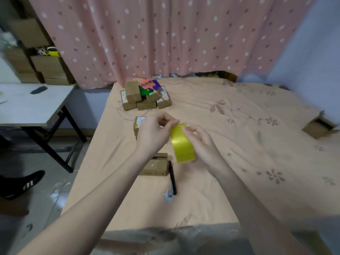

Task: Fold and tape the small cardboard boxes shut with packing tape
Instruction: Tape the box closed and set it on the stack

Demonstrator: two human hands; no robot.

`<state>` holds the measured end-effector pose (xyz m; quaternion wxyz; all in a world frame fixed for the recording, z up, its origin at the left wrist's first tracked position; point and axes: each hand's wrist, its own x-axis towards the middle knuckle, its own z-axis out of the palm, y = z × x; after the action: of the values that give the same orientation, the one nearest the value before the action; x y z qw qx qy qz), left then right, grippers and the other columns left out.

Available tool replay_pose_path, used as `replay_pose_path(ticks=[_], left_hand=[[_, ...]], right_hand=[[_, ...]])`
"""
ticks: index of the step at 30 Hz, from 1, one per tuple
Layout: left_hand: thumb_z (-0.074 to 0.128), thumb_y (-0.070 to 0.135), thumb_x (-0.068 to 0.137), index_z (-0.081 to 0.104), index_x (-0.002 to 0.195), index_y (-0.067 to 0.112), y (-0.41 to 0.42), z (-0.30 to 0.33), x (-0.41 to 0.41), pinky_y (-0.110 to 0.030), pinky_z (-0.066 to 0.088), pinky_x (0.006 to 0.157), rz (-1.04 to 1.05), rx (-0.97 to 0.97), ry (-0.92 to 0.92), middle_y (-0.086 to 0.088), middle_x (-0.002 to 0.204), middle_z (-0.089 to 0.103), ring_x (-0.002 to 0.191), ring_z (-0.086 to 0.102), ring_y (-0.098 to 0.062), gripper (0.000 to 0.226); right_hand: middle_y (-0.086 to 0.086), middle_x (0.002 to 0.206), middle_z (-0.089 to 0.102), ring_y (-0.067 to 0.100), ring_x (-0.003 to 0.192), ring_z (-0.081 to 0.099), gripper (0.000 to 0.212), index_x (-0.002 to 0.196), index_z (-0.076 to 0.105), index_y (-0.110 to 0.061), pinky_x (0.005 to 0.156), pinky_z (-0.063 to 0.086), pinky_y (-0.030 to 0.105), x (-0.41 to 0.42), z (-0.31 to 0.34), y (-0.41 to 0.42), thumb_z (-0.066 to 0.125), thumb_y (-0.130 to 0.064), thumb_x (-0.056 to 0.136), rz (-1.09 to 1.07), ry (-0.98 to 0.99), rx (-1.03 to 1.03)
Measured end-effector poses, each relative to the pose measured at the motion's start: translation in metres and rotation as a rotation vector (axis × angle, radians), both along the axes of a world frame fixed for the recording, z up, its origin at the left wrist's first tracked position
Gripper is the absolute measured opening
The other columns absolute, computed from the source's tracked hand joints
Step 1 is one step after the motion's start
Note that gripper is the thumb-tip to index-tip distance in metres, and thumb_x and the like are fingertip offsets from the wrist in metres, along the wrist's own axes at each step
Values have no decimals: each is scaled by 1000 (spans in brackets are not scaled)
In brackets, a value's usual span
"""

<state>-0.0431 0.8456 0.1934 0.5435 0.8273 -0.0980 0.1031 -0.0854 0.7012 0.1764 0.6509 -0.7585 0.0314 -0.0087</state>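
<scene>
A yellow roll of packing tape [183, 144] is held up over the bed between both hands. My right hand [199, 142] grips the roll from the right side. My left hand [156, 131] pinches at the roll's top edge with thumb and forefinger. Below the hands a small cardboard box [156, 167] lies on the peach bedsheet, with clear tape across its top. Another small box [138, 124] with a label sits just behind my left hand, partly hidden by it.
A pile of small cardboard boxes [145, 97] with coloured paper sits at the bed's far left. A black marker [172, 178] and a barcode sticker [168, 196] lie near the taped box. An open box [319, 126] rests at right. A folding table [27, 105] and a person's shoe [24, 183] are at left.
</scene>
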Motion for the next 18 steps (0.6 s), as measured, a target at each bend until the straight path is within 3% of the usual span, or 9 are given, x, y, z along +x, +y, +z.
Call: replay_pose_path(ticks=[4,7,10,14,15,18], left_hand=[[68,27,83,68,70,21,4,22,1,-36,52,77,-45,106,5,9,73,68,77,63,-7,14],[70,29,83,69,71,19,10,28,2,-39,53,75,-24,123,26,1,76,70,75,64,-14,16],[69,29,84,69,72,18,10,30,-1,-40,53,73,4,112,23,-3,76,71,73,64,-18,16],[67,29,85,67,71,23,2,29,-6,-40,51,75,104,147,-11,2,78,70,78,63,-16,15],[67,29,85,66,71,23,0,28,-6,-40,50,75,129,157,-26,3,78,69,81,62,-17,15],[64,28,87,66,74,24,-6,26,-9,-38,48,76,185,186,-102,6,76,67,89,59,-18,13]], right_hand=[[-14,71,66,-3,61,59,18,100,59,-14,49,40,8,-10,1,-7,61,-22,84,271,21,319],[-2,77,63,7,68,57,16,95,60,-5,60,41,16,-12,7,-15,61,-16,84,269,-4,353],[-2,68,65,3,55,59,24,93,59,1,42,35,8,-14,13,-19,53,-21,95,262,-3,133],[32,69,53,8,43,49,37,81,54,7,35,29,11,-10,18,-17,50,-25,99,114,-152,-81],[32,67,53,11,44,48,36,73,55,-3,37,28,11,-8,20,-17,51,-28,98,75,-202,-145],[2,49,55,16,51,54,39,56,56,-30,49,39,24,-1,21,-24,54,-39,94,2,-235,-421]])
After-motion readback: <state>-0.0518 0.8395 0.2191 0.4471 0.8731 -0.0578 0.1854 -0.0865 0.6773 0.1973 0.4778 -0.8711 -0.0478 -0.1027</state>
